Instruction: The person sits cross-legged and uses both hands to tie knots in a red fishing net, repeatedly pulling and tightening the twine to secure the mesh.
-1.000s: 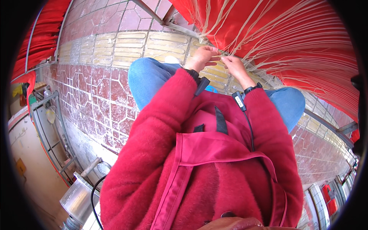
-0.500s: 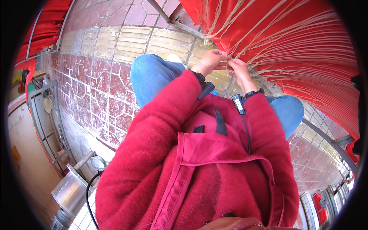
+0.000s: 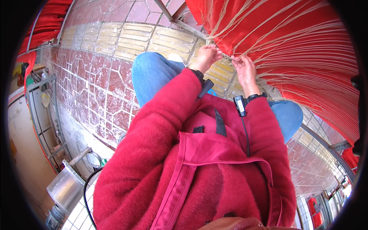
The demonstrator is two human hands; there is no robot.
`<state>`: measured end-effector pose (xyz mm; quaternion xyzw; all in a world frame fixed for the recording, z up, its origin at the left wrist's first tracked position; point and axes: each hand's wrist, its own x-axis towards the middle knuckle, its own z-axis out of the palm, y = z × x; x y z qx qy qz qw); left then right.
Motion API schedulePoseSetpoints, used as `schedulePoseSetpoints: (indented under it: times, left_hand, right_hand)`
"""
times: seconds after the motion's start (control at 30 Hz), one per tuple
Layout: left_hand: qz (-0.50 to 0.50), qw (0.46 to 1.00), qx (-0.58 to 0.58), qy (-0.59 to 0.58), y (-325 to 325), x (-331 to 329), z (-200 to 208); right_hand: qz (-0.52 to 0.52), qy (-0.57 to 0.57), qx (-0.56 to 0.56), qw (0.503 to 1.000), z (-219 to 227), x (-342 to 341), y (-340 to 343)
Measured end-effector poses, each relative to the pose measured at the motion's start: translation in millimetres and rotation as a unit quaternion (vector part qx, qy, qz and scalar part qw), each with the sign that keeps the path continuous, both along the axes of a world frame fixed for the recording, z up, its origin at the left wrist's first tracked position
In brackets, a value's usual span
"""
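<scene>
A large red cloth (image 3: 291, 42) with many pale strings (image 3: 264, 28) fanned across it spreads at the upper right. At its near left edge the strings gather in a loose, tangled fringe. My left hand (image 3: 208, 57) is closed in a pinch, with a short length of pale string running from its fingertips towards the right. Slightly apart from it, my right hand (image 3: 244, 70) pinches string as well, its fingertips against the lower corner of the cloth. Exactly which strands each hand grips is too small to tell.
Metal frame bars (image 3: 182, 25) run beside the cloth's left edge, and another bar (image 3: 326, 143) lies past my right knee. Yellow ribbed and reddish paving tiles (image 3: 96, 82) cover the ground. More red cloth (image 3: 46, 25) hangs far left. A metal container (image 3: 66, 188) stands lower left.
My hands were together at the fingertips and have moved apart, left hand leftward, right hand slightly rightward. A short string now shows between them.
</scene>
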<state>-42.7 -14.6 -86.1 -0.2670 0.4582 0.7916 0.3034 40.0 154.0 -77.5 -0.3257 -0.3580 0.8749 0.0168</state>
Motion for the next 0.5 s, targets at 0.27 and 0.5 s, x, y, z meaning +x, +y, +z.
schedulePoseSetpoints:
  times: [0.27, 0.5]
  left_hand:
    - [0.08, 0.996, 0.037, 0.002, -8.2, -15.3, -10.0]
    - [0.158, 0.986, 0.042, -0.012, -22.6, -31.2, -21.1]
  right_hand:
    - [-0.039, -0.009, -0.066, 0.997, -16.7, 3.7, 13.9]
    - [-0.053, -0.012, -0.122, 0.991, -25.8, 4.6, 26.9]
